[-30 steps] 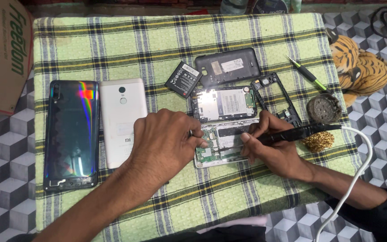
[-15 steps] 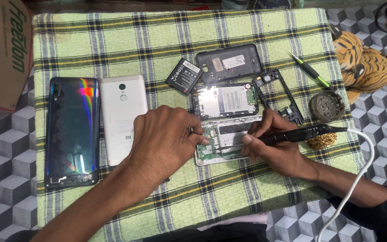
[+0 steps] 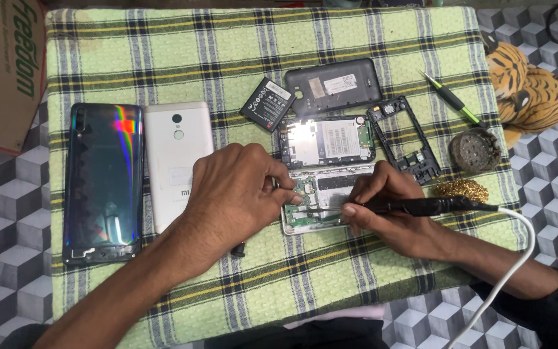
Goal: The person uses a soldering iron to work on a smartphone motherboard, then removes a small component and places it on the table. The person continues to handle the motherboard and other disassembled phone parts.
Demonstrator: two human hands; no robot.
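Two hands over opened phone [image 3: 321, 197]: left hand [image 3: 237, 187] grip pinching its circuit board steady, right hand [image 3: 385, 207] grip clenched around black soldering iron [image 3: 421, 207]. Beyond, battery [image 3: 267, 103], back cover [image 3: 334, 84]; rightward, brass wool [image 3: 463, 189].

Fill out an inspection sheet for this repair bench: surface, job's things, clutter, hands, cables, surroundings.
Surface: green checked cloth over the table.
Job's things: opened phone with circuit board exposed; black soldering iron.
Clutter: dark glossy phone, white phone, battery, grey back cover, black frame, green tweezers, brass wool, round tin.
Hands: left hand on the board; right hand holds the iron.
Cables: white cord.
Surroundings: cardboard box, tiger toy, cube-pattern floor.
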